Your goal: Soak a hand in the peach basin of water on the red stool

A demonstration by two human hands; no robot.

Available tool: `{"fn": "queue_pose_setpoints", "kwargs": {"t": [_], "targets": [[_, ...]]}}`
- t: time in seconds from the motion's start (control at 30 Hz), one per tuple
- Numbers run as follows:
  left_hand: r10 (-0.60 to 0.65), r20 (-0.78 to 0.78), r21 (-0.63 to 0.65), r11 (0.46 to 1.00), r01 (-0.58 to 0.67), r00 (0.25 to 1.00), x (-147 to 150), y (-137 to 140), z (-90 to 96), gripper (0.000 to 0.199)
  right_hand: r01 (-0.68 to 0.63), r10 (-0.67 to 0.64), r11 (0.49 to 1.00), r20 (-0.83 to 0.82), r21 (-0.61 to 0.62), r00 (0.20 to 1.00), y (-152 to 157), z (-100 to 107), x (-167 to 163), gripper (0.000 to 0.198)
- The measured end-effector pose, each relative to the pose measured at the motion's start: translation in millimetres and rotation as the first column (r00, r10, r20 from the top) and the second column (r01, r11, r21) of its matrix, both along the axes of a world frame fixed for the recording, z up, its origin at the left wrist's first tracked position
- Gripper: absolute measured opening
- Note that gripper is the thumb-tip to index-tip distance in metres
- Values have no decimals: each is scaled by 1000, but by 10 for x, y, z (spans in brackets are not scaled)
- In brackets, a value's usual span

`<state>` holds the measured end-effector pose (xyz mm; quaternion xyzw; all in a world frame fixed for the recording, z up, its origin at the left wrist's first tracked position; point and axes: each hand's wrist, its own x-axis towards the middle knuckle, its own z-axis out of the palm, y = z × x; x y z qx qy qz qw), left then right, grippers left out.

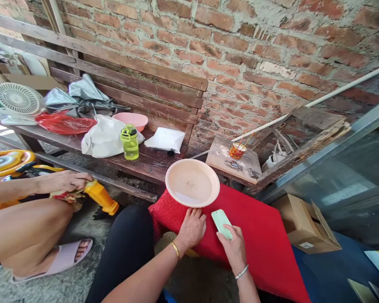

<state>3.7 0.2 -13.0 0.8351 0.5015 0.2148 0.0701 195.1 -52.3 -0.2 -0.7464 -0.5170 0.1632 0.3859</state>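
Note:
A cream plastic basin (192, 164) with shallow water and some dark specks at its bottom stands on a red cloth (255, 235). My left hand (192, 229), with a gold bangle at the wrist, rests palm down at the basin's near side. Its fingers are slightly apart and their tips meet the rim; no grasp shows. To the right, my right hand (233, 248) is closed around the near end of a pale green flat oblong thing (221, 223) with rounded corners and a small dark dot near its far end. A silver bangle circles that wrist.
Along the brick wall runs a wooden bench (145, 160) with a green bottle (130, 143), pink basin (132, 120), white tray (166, 139) and fan (19, 99). Another person's hand (63, 182) holds cloth beside a yellow object (102, 198). A cardboard box (303, 223) stands right.

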Motion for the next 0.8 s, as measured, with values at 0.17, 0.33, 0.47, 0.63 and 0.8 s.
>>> {"fn": "queue_pose_setpoints", "kwargs": {"t": [0.17, 0.33, 0.47, 0.63, 0.8], "targets": [[-10, 12, -30, 1000, 10, 1000, 8, 7, 25, 18, 390, -390, 914, 23, -114, 920, -291, 13, 871, 55], [-8, 17, -43, 999, 9, 1000, 3, 1, 31, 18, 467, -465, 878, 45, -101, 884, -415, 11, 1029, 54], [4, 22, -20, 1000, -4, 1000, -3, -22, -1, 22, 280, -280, 960, 10, -7, 960, -204, -113, 481, 63], [28, 12, 9, 1000, -29, 1000, -16, -32, -61, 28, -103, 60, 977, 222, 187, 973, 31, -253, 74, 38], [38, -8, 16, 999, -38, 999, -36, 4, -111, 34, -133, 50, 962, 324, 237, 945, 60, -390, 59, 23]]}}
